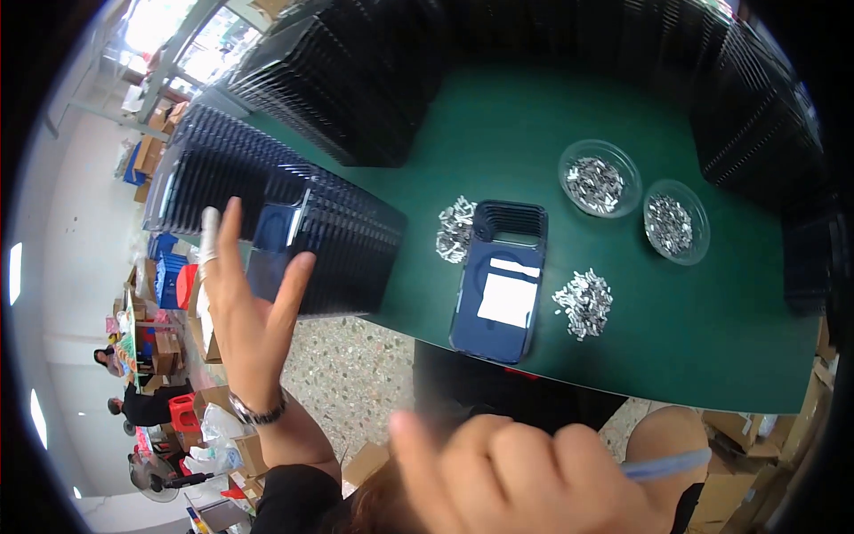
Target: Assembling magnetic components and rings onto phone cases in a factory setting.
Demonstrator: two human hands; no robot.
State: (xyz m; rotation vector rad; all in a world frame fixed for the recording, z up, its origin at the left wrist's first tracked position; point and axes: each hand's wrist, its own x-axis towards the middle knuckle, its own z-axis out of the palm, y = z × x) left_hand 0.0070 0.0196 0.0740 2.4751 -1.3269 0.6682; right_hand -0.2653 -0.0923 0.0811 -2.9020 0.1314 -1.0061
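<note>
My left hand [245, 325], a white wrap on one finger, has its fingers spread beside a stack of dark blister trays [360, 249]. On that stack, close to my fingertips, lies a dark blue phone case [274, 227]. Low in the view my right hand [543, 472] is curled and partly blurred, with a slim blue-grey pen-like tool [667, 465] sticking out of it. In front of me on the green table [498, 116] rests another dark blue phone case [489, 343] with a bright white patch on it.
Small silvery pieces lie in a left pile [456, 230] and a right pile [584, 304]. More fill an upper clear bowl [566, 178] and a lower clear bowl [703, 236]. Tall black tray stacks [356, 80] line the table's back; cartons [729, 463] stand at right.
</note>
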